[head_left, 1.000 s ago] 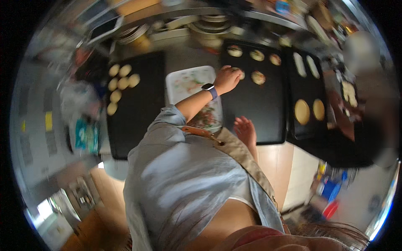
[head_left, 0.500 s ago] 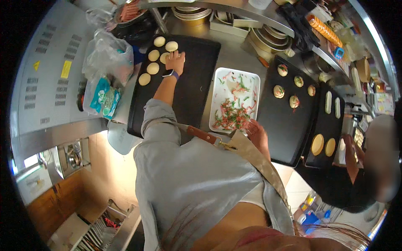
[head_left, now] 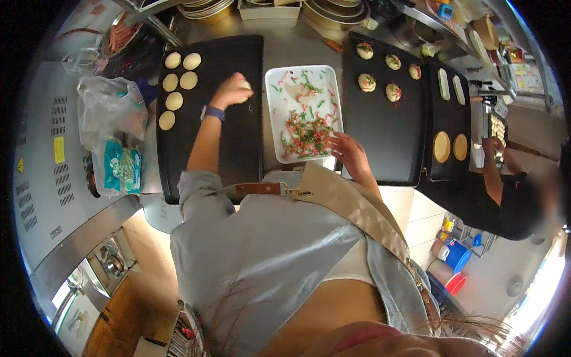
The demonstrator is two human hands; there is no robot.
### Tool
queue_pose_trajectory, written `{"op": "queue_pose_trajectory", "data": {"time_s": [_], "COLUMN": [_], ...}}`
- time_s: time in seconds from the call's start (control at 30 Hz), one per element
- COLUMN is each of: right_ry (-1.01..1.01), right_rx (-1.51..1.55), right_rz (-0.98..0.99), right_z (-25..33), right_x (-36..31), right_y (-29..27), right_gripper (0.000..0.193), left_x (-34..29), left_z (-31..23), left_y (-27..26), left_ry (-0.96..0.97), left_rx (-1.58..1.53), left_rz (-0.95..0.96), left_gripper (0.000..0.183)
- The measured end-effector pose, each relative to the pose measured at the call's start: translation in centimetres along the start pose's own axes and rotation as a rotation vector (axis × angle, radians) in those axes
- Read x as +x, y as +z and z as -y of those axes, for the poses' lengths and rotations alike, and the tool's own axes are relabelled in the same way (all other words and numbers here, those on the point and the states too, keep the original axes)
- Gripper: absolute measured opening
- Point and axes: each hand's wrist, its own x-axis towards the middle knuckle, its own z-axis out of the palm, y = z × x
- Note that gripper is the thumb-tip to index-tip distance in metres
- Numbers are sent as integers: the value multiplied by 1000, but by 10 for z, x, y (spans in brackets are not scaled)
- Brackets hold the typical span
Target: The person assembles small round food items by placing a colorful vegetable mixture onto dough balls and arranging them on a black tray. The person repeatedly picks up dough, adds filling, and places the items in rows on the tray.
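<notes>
While the R hand [head_left: 351, 153] stays at the near R corner of the white tray [head_left: 276, 113], fingers loosely apart by the red/green shreds [head_left: 306, 132] (contact unclear), the L hand [head_left: 234, 90] has come off the dough group, now mid L black tray [head_left: 232, 143], fingers curled narrow round a dough pc [head_left: 244, 85], partly hidden. Left of it, six plain pcs [head_left: 174, 101]; far R, five topped pcs [head_left: 366, 82] on R black tray [head_left: 380, 143], unchanged.

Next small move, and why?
Probably carry the dough across to the shreds: the left hand seems to grip it above the left tray, the right hand is at the shreds, and topped doughs sit on the right tray.
</notes>
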Motion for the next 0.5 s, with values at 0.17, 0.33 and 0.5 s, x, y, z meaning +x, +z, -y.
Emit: {"op": "queue_pose_trajectory", "data": {"time_s": [0.17,0.33,0.5], "right_ry": [-67,-149,-191], "right_rx": [108,226,568], "right_rz": [120,127,23], "right_z": [12,-18,-9], "right_x": [7,35,-2], "right_y": [41,-16,-17], "right_gripper": [40,38,32], "left_x": [-66,-85,-75], "left_z": [-128,-211,-188], "left_y": [96,131,149], "left_ry": [381,457,375], "left_rx": [-498,-133,-519], "left_rz": [444,438,286], "left_gripper": [45,55,70]}}
